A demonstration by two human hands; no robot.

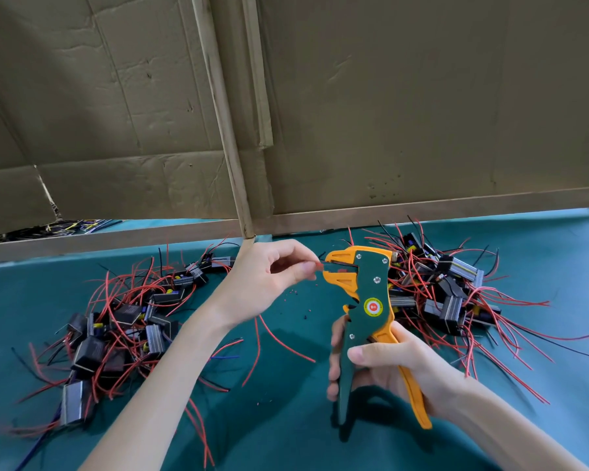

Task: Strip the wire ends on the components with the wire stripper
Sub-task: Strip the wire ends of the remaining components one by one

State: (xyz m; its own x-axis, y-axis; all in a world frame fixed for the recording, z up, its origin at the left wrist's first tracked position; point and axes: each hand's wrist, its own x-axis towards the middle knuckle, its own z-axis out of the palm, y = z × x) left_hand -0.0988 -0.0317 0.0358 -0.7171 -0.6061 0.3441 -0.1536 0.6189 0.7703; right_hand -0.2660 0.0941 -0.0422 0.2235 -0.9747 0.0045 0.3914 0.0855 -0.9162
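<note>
Reading from the lower-left heap of boxy black components [116, 334], springy leads sprawled over the felt-like teal desk [286, 430], I find the left hand [262, 287] at centre, its fingers [303, 268] pinching a red wire end [319, 265] into the jaws of the green-and-orange plastic wire stripper [368, 300]. The right hand [391, 365] curls round both handles; I'd keep the wire straight and squeeze evenly. A second heap [449, 294] sits right.

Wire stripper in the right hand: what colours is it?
The plastic wire stripper is dark green with orange nose and handle; head view shows it best.
</note>
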